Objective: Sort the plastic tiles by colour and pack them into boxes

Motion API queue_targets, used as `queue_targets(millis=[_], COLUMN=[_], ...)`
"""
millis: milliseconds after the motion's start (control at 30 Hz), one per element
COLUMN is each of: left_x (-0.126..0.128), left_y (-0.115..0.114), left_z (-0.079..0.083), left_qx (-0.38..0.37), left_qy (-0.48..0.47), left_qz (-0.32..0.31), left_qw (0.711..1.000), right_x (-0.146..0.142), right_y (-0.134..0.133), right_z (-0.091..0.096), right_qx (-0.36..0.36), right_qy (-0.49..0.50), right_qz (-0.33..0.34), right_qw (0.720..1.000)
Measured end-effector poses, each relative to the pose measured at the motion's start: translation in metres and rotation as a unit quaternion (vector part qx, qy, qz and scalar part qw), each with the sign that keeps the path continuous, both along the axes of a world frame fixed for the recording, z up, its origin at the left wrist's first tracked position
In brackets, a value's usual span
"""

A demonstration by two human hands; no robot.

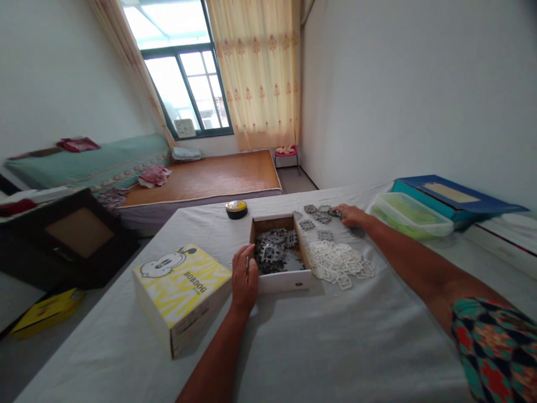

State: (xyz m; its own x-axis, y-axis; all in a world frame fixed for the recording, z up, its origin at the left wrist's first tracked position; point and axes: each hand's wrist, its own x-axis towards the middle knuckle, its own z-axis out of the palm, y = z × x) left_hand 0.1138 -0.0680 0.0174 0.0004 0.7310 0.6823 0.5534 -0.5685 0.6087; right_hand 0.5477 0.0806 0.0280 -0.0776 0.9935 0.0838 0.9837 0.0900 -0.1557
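Observation:
My left hand (245, 280) is closed around the left wall of a shallow open cardboard box (285, 281) at the middle of the table. Inside the box lies a heap of grey, toothed, gear-like plastic pieces (272, 252). My right hand (351, 215) reaches beyond the box's far right corner, its fingers pinched on a grey toothed piece (336, 212). Several more loose grey pieces (307, 224) lie flat on the cloth beside it. Nearer to me, a pile of thin white frame-like pieces (339, 262) spreads along the box's right side.
A yellow and white BOBDOG box (182, 285) stands at the left, and a round yellow-black tin (236, 209) near the far edge. To the right are a translucent plastic tub (411, 215) and a blue box (457, 193). Behind is a bed (210, 176).

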Motion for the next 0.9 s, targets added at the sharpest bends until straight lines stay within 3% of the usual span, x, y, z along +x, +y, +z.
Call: queue_targets(millis=[167, 333, 433, 533, 600, 733, 800, 900], left_x=[0.001, 0.003, 0.004, 0.005, 0.004, 0.002, 0.002, 0.002], left_y=[-0.001, -0.002, -0.001, -0.001, -0.001, -0.002, -0.003, -0.002], left_z=[0.002, 0.004, 0.004, 0.004, 0.003, 0.004, 0.004, 0.004], left_qx=[0.006, 0.013, 0.011, 0.009, 0.011, 0.015, 0.016, 0.019], left_qy=[-0.004, -0.006, -0.007, -0.008, -0.009, -0.003, 0.002, 0.003], left_qz=[-0.001, -0.002, -0.004, -0.003, -0.002, 0.007, 0.007, 0.003], left_qw=[1.0, 1.0, 1.0, 1.0, 1.0, 1.0, 1.0, 1.0], right_x=[0.002, -0.008, -0.049, -0.114, -0.16, -0.216, -0.214, -0.169], right_y=[-0.015, -0.03, -0.035, -0.049, -0.062, -0.081, -0.078, -0.063], right_z=[0.015, 0.044, 0.065, 0.08, 0.083, 0.077, 0.075, 0.077], right_qx=[0.019, 0.043, 0.045, 0.025, 0.007, 0.016, 0.037, 0.076], right_qy=[0.063, 0.138, 0.231, 0.384, 0.415, 0.353, 0.329, 0.301], right_qz=[-0.026, -0.017, 0.053, 0.193, 0.263, 0.316, 0.31, 0.258], right_qw=[0.997, 0.989, 0.971, 0.903, 0.871, 0.881, 0.891, 0.915])
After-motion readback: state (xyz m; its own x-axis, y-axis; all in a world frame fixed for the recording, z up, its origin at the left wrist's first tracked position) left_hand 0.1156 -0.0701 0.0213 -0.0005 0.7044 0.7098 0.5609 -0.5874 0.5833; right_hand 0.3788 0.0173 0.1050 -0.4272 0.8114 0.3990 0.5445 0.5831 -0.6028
